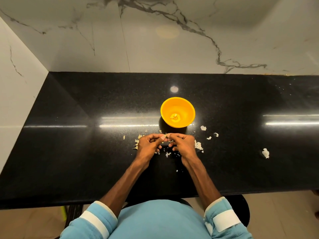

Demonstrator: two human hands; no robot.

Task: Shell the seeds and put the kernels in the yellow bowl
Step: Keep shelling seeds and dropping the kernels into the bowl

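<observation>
Tally off one black counter [86, 152].
One yellow bowl [187, 109], with one small pale clump of kernels [174, 116] inside, too small to number. Two hands at work: left grip [148, 144] and right grip [183, 144], pinching one seed [166, 136] between them. Shell scraps [198, 145] well over a dozen, with one larger piece [265, 153] well apart to the right.

The bowl [187, 107] stands on the counter [82, 152], kernels [174, 116] in it, the wall [155, 49] behind. Just before it the left hand [148, 144] and right hand [183, 144] meet, pinching a seed [164, 136] between them; shells [198, 145] lie beneath and to both sides.
</observation>
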